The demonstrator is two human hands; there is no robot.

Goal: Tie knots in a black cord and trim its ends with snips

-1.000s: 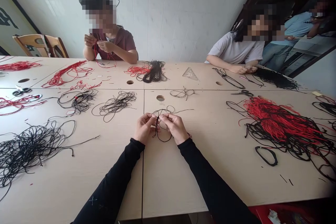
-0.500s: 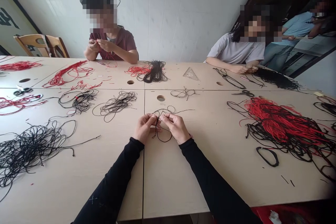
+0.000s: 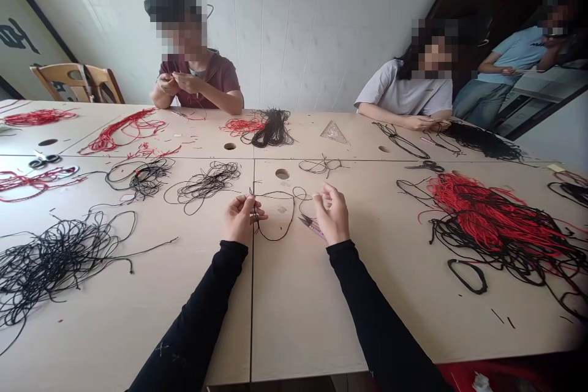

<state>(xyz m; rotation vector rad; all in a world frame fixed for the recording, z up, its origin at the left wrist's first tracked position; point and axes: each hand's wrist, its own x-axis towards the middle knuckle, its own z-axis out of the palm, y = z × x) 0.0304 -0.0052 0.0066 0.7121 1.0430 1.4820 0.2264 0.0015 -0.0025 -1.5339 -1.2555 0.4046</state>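
My left hand (image 3: 239, 219) pinches one end of a thin black cord (image 3: 275, 193) just above the light wooden table (image 3: 294, 312). My right hand (image 3: 334, 214) pinches the other end, and the cord runs taut between the two hands, about a hand's width apart. A loose loop of the same cord hangs down onto the table between them. A small pair of thread snips (image 3: 310, 225) lies on the table just left of my right hand.
Black cord tangles (image 3: 50, 254) lie left, and a red and black cord heap (image 3: 496, 220) lies right. More black cord bundles (image 3: 206, 180) and red cords (image 3: 122, 128) lie farther back. Across the table sit two people, each handling cord; a third sits behind at the right.
My hands were together, working the cord close between the fingertips. They have pulled apart sideways, stretching the cord between them. The snips now show beside my right hand.
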